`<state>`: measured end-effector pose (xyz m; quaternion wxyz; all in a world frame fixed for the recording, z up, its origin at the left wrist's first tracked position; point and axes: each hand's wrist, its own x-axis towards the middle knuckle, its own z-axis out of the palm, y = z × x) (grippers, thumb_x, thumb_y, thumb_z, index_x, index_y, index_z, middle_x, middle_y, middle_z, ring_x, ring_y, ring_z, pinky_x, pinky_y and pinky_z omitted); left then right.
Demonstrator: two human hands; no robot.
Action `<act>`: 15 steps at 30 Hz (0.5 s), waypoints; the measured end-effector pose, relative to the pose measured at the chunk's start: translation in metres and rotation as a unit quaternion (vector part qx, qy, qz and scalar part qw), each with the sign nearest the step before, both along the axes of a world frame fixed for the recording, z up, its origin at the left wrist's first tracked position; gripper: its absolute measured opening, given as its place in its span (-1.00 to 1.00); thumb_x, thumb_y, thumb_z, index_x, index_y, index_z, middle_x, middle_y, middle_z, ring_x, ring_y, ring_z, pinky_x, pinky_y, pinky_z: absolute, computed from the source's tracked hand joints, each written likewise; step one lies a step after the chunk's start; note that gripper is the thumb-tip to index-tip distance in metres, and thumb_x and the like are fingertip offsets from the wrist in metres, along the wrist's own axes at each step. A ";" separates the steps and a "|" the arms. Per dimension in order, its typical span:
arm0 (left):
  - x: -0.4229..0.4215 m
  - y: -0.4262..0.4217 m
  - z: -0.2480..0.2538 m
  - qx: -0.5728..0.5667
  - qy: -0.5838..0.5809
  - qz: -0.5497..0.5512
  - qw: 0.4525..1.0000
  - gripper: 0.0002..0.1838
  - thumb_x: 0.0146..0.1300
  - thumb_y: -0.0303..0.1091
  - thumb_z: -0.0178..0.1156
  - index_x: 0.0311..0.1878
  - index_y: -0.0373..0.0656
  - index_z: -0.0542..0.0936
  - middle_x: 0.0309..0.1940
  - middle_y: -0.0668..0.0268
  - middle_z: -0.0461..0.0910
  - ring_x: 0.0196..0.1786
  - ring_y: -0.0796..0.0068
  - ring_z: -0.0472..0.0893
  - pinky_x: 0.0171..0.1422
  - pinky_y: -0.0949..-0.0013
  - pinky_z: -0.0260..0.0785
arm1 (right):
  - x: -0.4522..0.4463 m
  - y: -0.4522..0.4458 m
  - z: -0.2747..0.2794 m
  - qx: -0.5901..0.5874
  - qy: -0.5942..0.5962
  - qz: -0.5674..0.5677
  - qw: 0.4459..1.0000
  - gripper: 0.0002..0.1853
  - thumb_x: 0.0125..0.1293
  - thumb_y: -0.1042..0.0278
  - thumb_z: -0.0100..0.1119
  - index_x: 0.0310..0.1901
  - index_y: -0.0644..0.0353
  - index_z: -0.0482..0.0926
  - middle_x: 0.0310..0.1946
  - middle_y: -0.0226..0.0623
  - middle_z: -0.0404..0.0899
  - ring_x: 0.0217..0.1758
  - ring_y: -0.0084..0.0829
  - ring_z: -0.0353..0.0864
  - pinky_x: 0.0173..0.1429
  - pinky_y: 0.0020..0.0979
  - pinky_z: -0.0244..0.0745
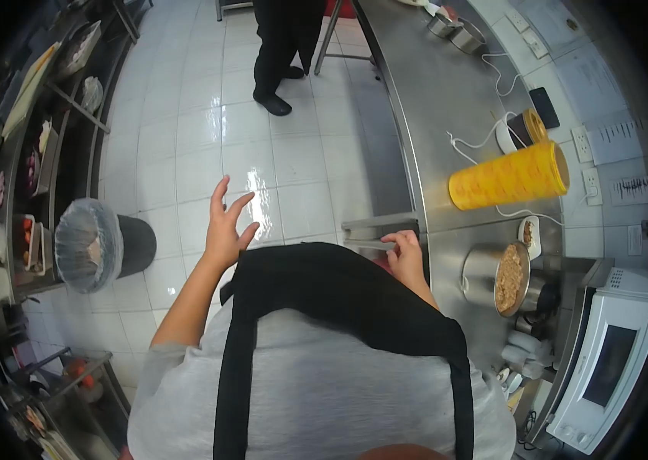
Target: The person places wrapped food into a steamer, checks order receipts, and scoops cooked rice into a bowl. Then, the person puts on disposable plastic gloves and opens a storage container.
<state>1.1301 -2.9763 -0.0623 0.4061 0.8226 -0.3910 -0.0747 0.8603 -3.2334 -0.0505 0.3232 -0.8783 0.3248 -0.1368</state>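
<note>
A person's left grip (226, 234) spreads empty above the tiled floor (301, 207) while the right grip (407, 259), fingers bent, appears to reach for the metal ledge (374, 225) beside the worktop (435, 146), any pinch or contact impossible to tell.

Bright overhead light, glare streaks on floor tiles (259, 199); fisheye bend, black corners.
</note>
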 end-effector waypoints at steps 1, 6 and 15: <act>0.013 0.002 0.006 -0.008 0.000 0.013 1.000 -0.43 -0.06 -0.48 0.34 0.12 -0.05 0.48 0.40 0.05 -0.08 0.38 -0.09 0.11 0.34 0.03 0.17 | 0.011 -0.006 -0.003 0.033 -0.024 -0.010 0.999 -0.81 0.02 0.66 0.13 -0.30 0.22 0.58 -0.41 -0.25 0.45 -0.42 -0.41 0.47 -0.31 -0.44 0.40; 0.066 -0.035 -0.002 -0.034 -0.052 -0.003 0.998 -0.41 -0.08 -0.45 0.38 0.12 -0.05 0.48 0.38 0.03 -0.04 0.39 -0.07 0.10 0.33 0.07 0.16 | 0.044 -0.025 0.016 -0.015 0.015 -0.056 0.998 -0.75 0.07 0.31 0.34 -0.52 0.28 0.50 -0.58 -0.16 0.44 -0.57 -0.26 0.42 -0.45 -0.31 0.29; 0.086 -0.171 0.027 -0.097 -0.024 -0.255 0.962 -0.52 0.06 -0.35 0.28 0.11 -0.02 0.46 0.17 0.17 0.38 0.27 0.11 0.31 0.29 0.13 0.23 | 0.098 -0.061 -0.023 0.101 0.010 0.136 0.985 -0.58 -0.13 0.73 -0.03 -0.22 0.10 0.60 -0.19 -0.15 0.49 -0.27 -0.24 0.56 -0.27 -0.34 0.45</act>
